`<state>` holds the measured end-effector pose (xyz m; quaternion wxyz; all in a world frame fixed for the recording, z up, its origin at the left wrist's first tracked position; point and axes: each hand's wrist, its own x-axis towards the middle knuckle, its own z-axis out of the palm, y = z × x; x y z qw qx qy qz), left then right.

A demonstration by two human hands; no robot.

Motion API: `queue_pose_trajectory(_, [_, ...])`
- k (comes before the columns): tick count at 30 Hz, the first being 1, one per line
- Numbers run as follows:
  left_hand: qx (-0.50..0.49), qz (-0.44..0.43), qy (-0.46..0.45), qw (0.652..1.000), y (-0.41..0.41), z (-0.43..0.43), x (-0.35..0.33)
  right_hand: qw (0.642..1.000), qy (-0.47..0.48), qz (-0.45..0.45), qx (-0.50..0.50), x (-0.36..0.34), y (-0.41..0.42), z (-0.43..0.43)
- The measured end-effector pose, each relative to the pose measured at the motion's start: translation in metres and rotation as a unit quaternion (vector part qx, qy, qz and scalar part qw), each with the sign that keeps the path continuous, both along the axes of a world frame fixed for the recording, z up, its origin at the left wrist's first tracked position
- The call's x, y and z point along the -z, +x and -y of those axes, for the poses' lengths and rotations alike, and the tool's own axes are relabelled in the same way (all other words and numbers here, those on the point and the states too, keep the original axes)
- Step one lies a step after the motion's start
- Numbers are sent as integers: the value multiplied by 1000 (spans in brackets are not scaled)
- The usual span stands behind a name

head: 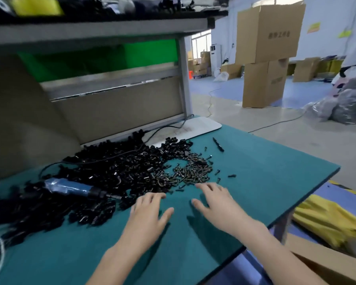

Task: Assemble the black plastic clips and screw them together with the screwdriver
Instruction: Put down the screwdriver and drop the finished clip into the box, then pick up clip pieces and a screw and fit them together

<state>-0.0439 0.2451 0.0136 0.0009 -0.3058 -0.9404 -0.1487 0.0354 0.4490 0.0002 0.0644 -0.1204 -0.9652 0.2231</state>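
The black plastic clips (pixel 111 173) lie in one wide, loose heap across the left and middle of the green mat (pixel 265 182), tumbled at all angles; some seem to carry small metal hooks, though blur makes that uncertain. Touching the heap's right edge is a smaller pile of dark screws (pixel 193 171), with a few strays scattered just beyond. The blue-bodied electric screwdriver (pixel 76 189) lies on its side atop the clips, its black tip pointing right.

A black pen (pixel 218 144) lies near the far edge of the green tabletop (pixel 255 171), just beside a white board (pixel 201 126) at the far corner. Beyond, two cardboard boxes (pixel 267 56) stand stacked on the floor near grey plastic bags (pixel 349 103). Yellow material (pixel 325 221) lies below the right edge.
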Motion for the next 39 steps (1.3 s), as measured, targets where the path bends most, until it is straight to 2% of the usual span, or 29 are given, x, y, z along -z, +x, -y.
queue_pose_trajectory(2, [-74, -30, -24, 997, -9, 36, 14, 999, 41, 32, -2, 16, -29, 28])
queue_pose_trajectory(5, [-124, -1, -18, 992, -18, 69, 29, 997, 68, 35, -1, 30, -64, 54])
queue_pose_trajectory(9, [-110, -22, 13, 994, -37, 68, 42, 997, 76, 12, 1, 36, -95, 60])
queue_pose_trajectory(18, [-152, -143, -28, 978, -83, 35, 46, 997, 67, -34, -3, 37, -116, 50])
queue_pose_trajectory(29, [-81, -161, 73, 981, -92, 33, 55, 992, 46, -108, 48, 33, -115, 49])
queue_pose_trajectory(32, [-68, -183, 71, 978, -87, 31, 53, 990, 37, -126, 54, 33, -111, 50])
queue_pose_trajectory(36, [-59, -193, 99, 974, -92, 33, 56, 982, 33, -179, 44, 24, -128, 58])
queue_pose_trajectory(39, [-59, -189, 111, 974, -93, 33, 55, 985, 8, -171, 27, 9, -159, 60])
